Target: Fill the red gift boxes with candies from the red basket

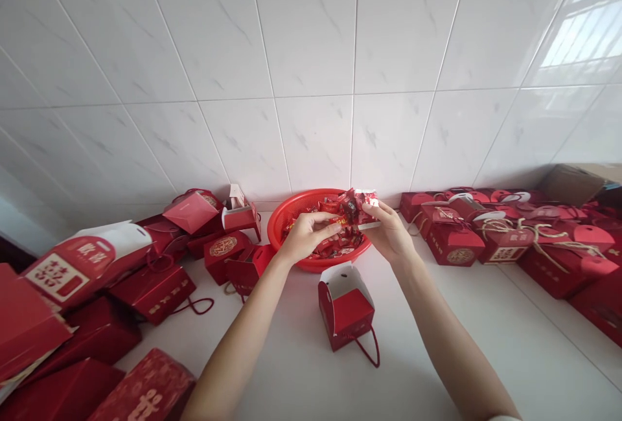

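Over a red plastic basket [278, 223] full of wrapped candies [325, 247], my two hands are close together. My right hand [391, 233] is closed on several red and white wrapped candies [362, 206], gathered between thumb and fingers. My left hand [307, 234] has its thumb and fingers brought together at a red wrapped candy with yellow print [336, 219]; its grip is partly hidden. In front of the basket stands a red gift box [346, 317] with its white-lined top open and a red cord handle lying to the right. It is apart from both hands.
Red boxes [153, 291] lie in a loose heap on the left, some open, some tilted. Closed red boxes with cord handles [454, 243] stand in rows on the right, near a brown cardboard box [578, 181]. A tiled wall [315, 136] rises behind the white tabletop [291, 356].
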